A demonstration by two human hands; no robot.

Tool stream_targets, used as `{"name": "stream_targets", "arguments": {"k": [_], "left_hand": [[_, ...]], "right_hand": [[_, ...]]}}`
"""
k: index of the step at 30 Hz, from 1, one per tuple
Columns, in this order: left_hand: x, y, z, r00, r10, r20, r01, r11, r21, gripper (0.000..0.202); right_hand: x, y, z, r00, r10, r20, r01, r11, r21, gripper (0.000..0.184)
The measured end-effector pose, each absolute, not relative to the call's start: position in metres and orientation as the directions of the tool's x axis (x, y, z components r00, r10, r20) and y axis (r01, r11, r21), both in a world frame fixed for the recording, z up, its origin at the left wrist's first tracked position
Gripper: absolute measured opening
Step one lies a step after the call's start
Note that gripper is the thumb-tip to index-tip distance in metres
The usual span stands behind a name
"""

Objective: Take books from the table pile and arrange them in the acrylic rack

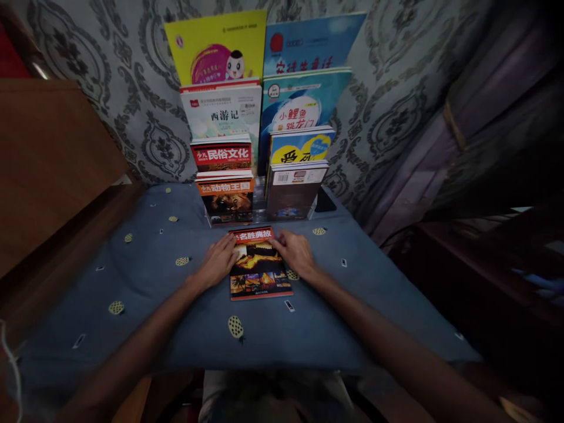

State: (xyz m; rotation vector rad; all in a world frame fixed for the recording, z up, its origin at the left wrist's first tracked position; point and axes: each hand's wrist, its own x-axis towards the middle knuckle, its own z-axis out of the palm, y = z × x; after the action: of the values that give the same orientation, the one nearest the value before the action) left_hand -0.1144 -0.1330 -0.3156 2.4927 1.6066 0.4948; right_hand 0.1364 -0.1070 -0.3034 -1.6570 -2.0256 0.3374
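Note:
A thin book with a red title band and dark photo cover lies face up on the blue cloth. My left hand grips its left edge, the fingers reaching over the upper left of the cover. On the opposite side my right hand holds the upper right edge, thumb on the cover and the other fingers bent. Just behind the book stands a clear rack with books in two columns. An orange book with a lion fronts the left column; a dark book showing a barcode fronts the right.
Taller books rise in steps behind, including a yellow one and a blue one, against a patterned curtain. A black flat object lies right of the rack. A brown panel borders the table's left side.

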Motion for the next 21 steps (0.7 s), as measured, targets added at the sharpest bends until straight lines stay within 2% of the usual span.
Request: {"name": "stream_targets", "arguments": {"k": [3, 5, 7, 10, 12, 18, 21], "left_hand": [[-0.115, -0.133, -0.323, 0.381, 0.904, 0.195, 0.867, -0.423, 0.263, 0.050], [-0.118, -0.134, -0.326, 0.399, 0.890, 0.218, 0.858, -0.447, 0.254, 0.050], [-0.121, -0.134, -0.328, 0.430, 0.876, 0.220, 0.842, -0.477, 0.251, 0.051], [-0.124, -0.133, -0.329, 0.453, 0.867, 0.205, 0.834, -0.494, 0.247, 0.052], [-0.123, -0.132, -0.329, 0.450, 0.868, 0.211, 0.839, -0.492, 0.234, 0.052], [-0.119, -0.132, -0.327, 0.432, 0.873, 0.229, 0.854, -0.477, 0.208, 0.052], [-0.119, -0.132, -0.327, 0.430, 0.871, 0.239, 0.850, -0.479, 0.217, 0.052]], "right_hand": [[0.115, -0.119, -0.299, -0.320, 0.889, 0.328, 0.799, 0.439, -0.411, 0.033], [0.092, -0.125, -0.299, -0.529, 0.779, 0.336, 0.667, 0.627, -0.402, 0.043], [0.069, -0.128, -0.301, -0.653, 0.692, 0.307, 0.571, 0.716, -0.402, 0.058], [0.051, -0.124, -0.308, -0.693, 0.681, 0.239, 0.561, 0.716, -0.415, 0.078], [0.053, -0.118, -0.312, -0.673, 0.712, 0.202, 0.602, 0.685, -0.410, 0.083], [0.101, -0.099, -0.317, -0.618, 0.767, 0.173, 0.702, 0.638, -0.316, 0.066], [0.130, -0.089, -0.319, -0.549, 0.820, 0.159, 0.762, 0.570, -0.308, 0.057]]}}
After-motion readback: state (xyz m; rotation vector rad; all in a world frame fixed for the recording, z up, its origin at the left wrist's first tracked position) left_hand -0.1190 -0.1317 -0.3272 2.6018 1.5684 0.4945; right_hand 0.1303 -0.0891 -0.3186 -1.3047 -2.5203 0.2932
